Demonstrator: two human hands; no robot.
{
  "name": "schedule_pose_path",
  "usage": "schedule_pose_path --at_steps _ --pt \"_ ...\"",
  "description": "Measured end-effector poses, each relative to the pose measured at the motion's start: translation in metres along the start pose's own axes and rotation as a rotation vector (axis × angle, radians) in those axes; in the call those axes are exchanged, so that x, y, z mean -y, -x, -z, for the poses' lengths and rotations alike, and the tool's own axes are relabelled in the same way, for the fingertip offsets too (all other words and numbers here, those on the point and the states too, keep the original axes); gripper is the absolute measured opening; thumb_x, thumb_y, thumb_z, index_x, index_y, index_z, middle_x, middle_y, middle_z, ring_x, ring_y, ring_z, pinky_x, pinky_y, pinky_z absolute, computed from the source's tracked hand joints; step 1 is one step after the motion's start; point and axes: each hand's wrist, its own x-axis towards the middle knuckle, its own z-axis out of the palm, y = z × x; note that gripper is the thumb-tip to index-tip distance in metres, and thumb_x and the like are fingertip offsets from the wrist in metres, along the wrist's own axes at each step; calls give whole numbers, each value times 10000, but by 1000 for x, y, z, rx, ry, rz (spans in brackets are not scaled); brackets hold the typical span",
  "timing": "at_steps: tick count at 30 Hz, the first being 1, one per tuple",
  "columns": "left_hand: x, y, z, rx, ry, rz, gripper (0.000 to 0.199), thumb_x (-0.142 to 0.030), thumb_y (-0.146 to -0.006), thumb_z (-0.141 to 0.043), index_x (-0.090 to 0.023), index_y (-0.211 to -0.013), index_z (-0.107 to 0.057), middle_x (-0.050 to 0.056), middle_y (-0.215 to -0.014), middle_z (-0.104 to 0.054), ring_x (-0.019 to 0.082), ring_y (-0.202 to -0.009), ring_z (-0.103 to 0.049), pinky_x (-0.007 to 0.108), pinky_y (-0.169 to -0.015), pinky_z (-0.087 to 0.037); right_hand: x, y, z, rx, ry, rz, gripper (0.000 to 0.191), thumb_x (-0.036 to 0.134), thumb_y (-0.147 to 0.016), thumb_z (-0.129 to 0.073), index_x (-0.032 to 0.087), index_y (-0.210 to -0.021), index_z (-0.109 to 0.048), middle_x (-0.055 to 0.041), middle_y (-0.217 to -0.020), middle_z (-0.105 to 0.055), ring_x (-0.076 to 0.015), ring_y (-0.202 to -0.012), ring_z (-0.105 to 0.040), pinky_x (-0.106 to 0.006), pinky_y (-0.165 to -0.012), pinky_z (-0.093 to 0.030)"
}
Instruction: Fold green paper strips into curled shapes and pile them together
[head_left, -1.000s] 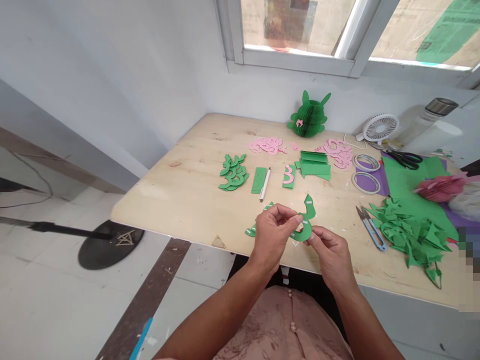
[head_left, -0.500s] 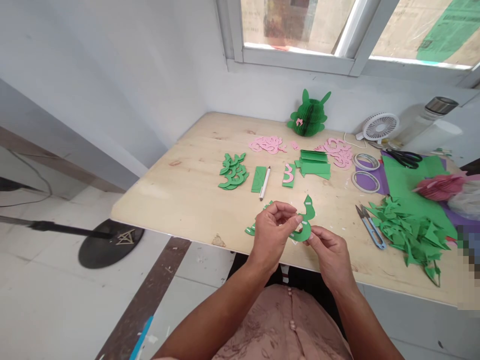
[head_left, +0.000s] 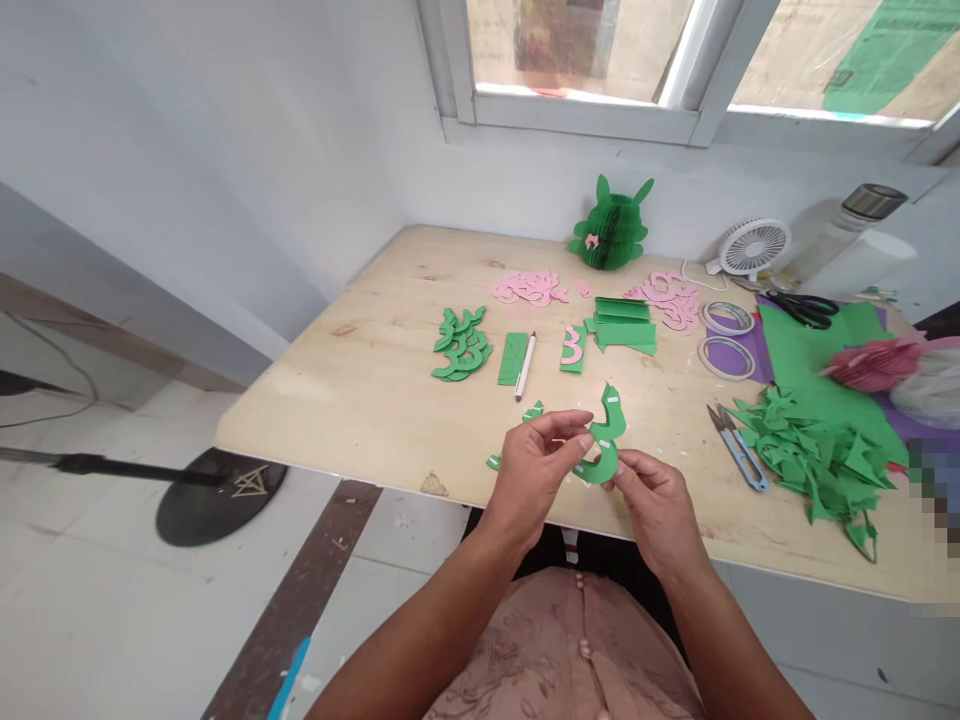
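Left hand (head_left: pixel 529 475): thumb and forefinger are pinched on the green cutout (head_left: pixel 611 425), a wavy paper shape bearing small white strips. Right hand (head_left: pixel 658 500): thumb and fingers meet at the lower right edge of the same piece, which is held between the two hands above the front edge of the table (head_left: pixel 360 390). Partly hidden behind the left hand, a second green piece (head_left: pixel 533 411) also bears white strips.

Beyond the hands, from left to right: a pile of green curved shapes (head_left: pixel 460 345); a green card (head_left: pixel 511 358) with a white pen (head_left: pixel 526 367) along its right side; a small green card with a pink shape (head_left: pixel 573 348) on it; and green folded paper (head_left: pixel 625 336). Behind these are a left pink pile (head_left: pixel 530 288) and a right pink pile (head_left: pixel 679 305), with a green honeycomb paper figure (head_left: pixel 609 235) near the wall.

To the right of the right hand are blue-handled snips (head_left: pixel 741 455), open at the blades, beside a heap of green scraps (head_left: pixel 821 455). Farther back are two tape rolls (head_left: pixel 726 373), black-handled scissors (head_left: pixel 804 309) and a white fan (head_left: pixel 754 247).
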Motion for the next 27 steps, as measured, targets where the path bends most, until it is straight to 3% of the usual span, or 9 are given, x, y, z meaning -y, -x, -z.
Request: schedule_pose_path --at_steps 10,27 --pt "-5 1 -4 -26 -8 0 179 -251 -630 -732 -155 -780 -721 45 -743 -692 143 -688 -618 246 -658 -496 1 2 0 9 8 6 207 385 -737 -663 198 -801 -725 -23 -668 -651 -142 -645 -529 -272 -619 -429" --pt "5 -7 -6 -82 -6 3 114 -246 -620 -712 -146 -631 -660 0 -573 -617 111 -565 -558 234 -600 -438 2 2 -5 -16 23 -22 222 400 -706 -685 188 -758 -719 -15 -615 -633 -134 -598 -542 -262 -576 -456"
